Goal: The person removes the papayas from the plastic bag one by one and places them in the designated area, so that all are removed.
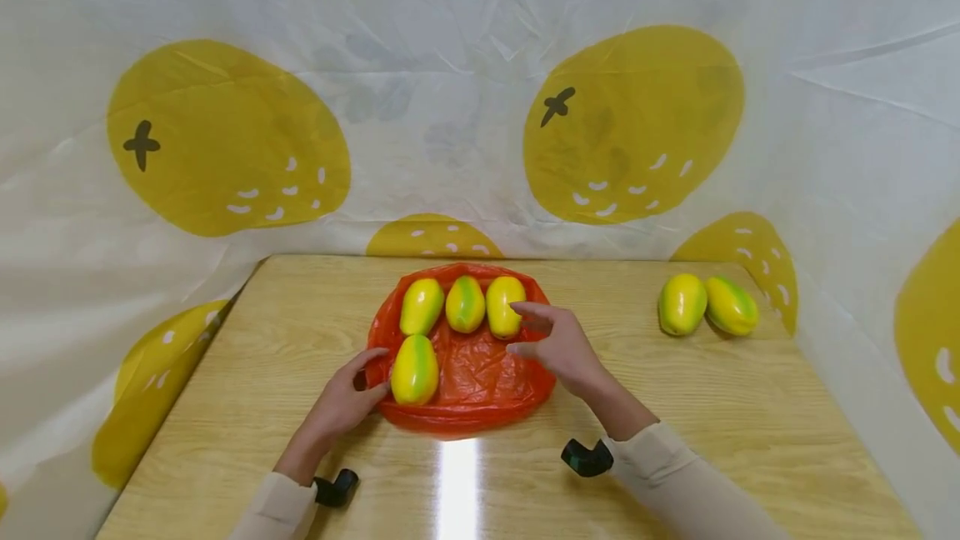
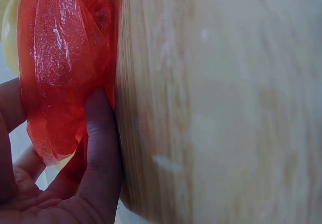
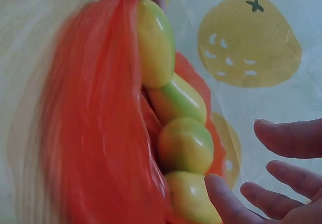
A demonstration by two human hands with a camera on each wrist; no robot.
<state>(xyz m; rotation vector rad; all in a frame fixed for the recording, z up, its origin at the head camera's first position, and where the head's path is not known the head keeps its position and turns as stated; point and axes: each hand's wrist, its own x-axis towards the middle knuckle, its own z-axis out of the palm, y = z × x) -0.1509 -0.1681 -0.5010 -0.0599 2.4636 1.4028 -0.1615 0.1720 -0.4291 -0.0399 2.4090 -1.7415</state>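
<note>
A red plastic bag (image 1: 480, 365) lies spread on the table, its edges raised around four yellow-green fruits. Three of them, including the right one (image 1: 502, 307), form a back row; the fourth (image 1: 415, 370) lies front left. My left hand (image 1: 345, 398) is at the bag's left edge; in the left wrist view, its fingers (image 2: 100, 148) lie on both sides of the red plastic (image 2: 55, 48), gripping it. Over the bag's right side, my right hand (image 1: 566, 348) has its fingers spread, one fingertip at the right back fruit. The right wrist view shows that fingertip against the lowest fruit (image 3: 191, 196).
Two more yellow-green fruits (image 1: 682, 304) lie side by side at the table's back right. A white sheet (image 1: 442, 140) printed with big yellow fruit shapes hangs behind and beside the wooden table (image 1: 225, 457). Light reflects off the table in front of the bag.
</note>
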